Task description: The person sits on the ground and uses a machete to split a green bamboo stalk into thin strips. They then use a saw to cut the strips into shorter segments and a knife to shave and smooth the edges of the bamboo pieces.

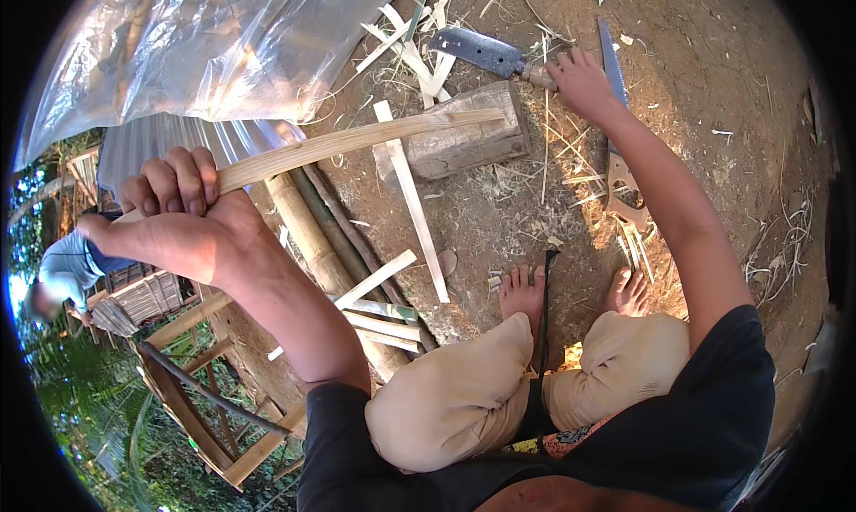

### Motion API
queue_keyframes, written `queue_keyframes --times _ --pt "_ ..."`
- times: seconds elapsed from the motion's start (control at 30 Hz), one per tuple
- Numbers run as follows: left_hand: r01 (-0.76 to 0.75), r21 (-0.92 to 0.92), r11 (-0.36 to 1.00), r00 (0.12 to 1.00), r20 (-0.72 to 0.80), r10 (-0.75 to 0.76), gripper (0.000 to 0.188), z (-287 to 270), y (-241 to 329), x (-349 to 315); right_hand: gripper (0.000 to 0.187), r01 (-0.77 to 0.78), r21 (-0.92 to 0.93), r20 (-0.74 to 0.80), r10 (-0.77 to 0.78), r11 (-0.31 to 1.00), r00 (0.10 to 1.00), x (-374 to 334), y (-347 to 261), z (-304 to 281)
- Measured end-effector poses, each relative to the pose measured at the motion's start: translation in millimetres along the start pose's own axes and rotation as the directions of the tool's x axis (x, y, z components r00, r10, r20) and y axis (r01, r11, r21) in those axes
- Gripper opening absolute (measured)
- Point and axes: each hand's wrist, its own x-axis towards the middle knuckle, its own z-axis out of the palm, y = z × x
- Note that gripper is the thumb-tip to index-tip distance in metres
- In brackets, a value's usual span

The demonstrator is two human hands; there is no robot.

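My left hand is closed around one end of a long, pale strip of split bamboo or wood. The strip's other end lies over a weathered wooden block on the ground, though contact is hard to judge. Beyond the block, my right hand grips the wooden handle of a machete. Its broad, dark blade points left, apart from the strip. Just right of that hand is a handsaw with a wooden handle, partly hidden by my forearm.
Another pale strip leans against the block's left end. Bamboo poles and cut pieces lie beside my left knee. Shavings litter the dirt. Clear plastic sheeting spreads at upper left. A person in blue bends at far left.
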Motion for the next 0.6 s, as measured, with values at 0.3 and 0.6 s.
queue_keyframes --times 0.3,0.6 --pt "-0.01 -0.276 0.961 0.98 0.188 0.064 0.05 -23 11 -22 0.047 -0.32 0.603 0.227 0.227 0.731 0.947 -9 -37 -39" --pt "0.17 -0.547 0.82 0.689 0.66 0.298 0.034 -51 25 -28 0.018 -0.064 0.924 0.084 -0.036 0.377 0.996 -145 -65 -105"
